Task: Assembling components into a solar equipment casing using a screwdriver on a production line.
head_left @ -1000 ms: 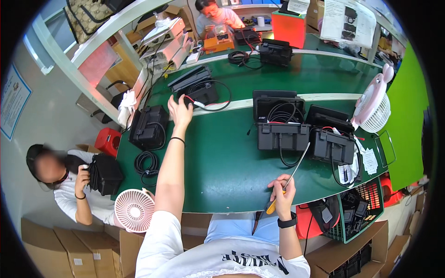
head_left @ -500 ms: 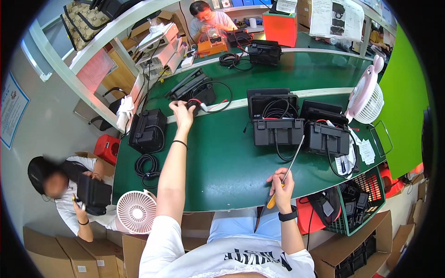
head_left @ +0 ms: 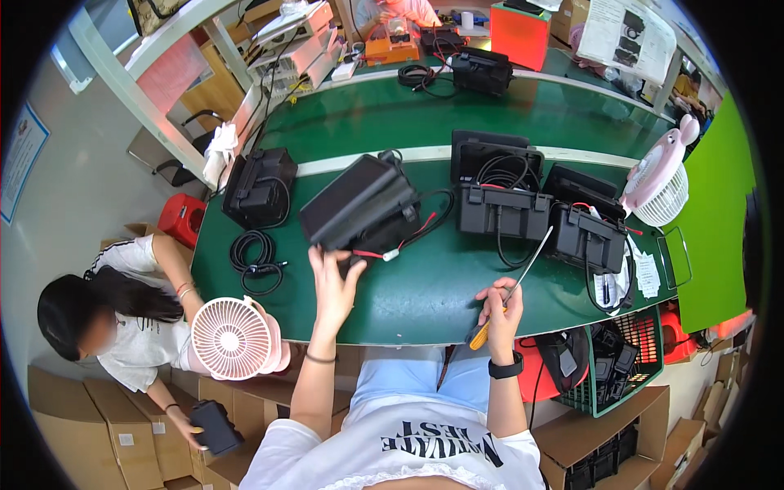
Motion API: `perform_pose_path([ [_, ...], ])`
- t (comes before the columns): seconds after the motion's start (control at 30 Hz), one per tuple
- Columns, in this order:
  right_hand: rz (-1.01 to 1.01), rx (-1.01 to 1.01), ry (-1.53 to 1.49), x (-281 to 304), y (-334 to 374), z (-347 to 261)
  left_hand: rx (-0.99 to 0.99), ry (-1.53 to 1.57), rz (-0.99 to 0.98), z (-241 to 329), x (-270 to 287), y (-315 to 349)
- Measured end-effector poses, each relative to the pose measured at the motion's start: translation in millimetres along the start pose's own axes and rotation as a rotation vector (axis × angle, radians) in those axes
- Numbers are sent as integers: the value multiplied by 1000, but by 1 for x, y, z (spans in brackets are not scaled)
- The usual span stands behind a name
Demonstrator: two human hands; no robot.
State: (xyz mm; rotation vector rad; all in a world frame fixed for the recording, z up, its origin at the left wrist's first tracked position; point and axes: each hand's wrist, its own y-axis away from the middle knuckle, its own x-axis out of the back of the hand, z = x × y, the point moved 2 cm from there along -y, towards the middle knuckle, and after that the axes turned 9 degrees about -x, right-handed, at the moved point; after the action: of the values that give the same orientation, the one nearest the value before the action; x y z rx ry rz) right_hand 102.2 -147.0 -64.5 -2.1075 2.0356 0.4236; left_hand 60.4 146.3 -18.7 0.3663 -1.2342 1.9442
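Observation:
My left hand (head_left: 331, 286) is closed on the near edge of a black plastic case (head_left: 367, 200), which sits tilted over the green table. A flat dark lid hangs open on its left side. From the case come a looped black cable and red wires with a white connector (head_left: 390, 255). My right hand (head_left: 500, 306) grips a screwdriver (head_left: 533, 263) by its yellow handle, shaft slanting up to the right. That shaft's tip lies in front of two open black cases (head_left: 504, 211) with coiled cables inside; the second case (head_left: 586, 237) stands to the right.
On the table's left are a closed black case (head_left: 260, 192) and a coiled cable (head_left: 255, 255). A pink fan (head_left: 657, 184) stands at right, another fan (head_left: 233, 339) at the front left. A co-worker (head_left: 135, 318) at left holds a black case. A green crate (head_left: 590, 384) sits below right.
My left hand has drawn the black case from the back of the table toward me. The right hand keeps the screwdriver. The co-worker at left has lowered a black case toward the boxes.

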Motion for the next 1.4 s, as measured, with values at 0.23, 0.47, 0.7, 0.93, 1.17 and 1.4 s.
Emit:
perform_pose_path([
  [0.23, 25, -21, 8, -3, -6, -1, 245, 561, -335, 8, 75, 36],
  [0.47, -55, -9, 58, -12, -4, -6, 263, 807, -482, 4, 74, 49],
  [0.7, -225, -10, 133, -15, 17, -16, 104, 458, -344, 52, 64, 55],
  [0.93, -243, -61, 202, -15, 31, -17, -44, 19, -334, 66, 80, 42],
  [1.17, -243, -16, 216, -16, 25, -8, -177, -200, 159, 71, 81, -17],
  [1.4, -286, -102, -9, -19, 32, -4, -351, 201, -252, 95, 57, -21],
])
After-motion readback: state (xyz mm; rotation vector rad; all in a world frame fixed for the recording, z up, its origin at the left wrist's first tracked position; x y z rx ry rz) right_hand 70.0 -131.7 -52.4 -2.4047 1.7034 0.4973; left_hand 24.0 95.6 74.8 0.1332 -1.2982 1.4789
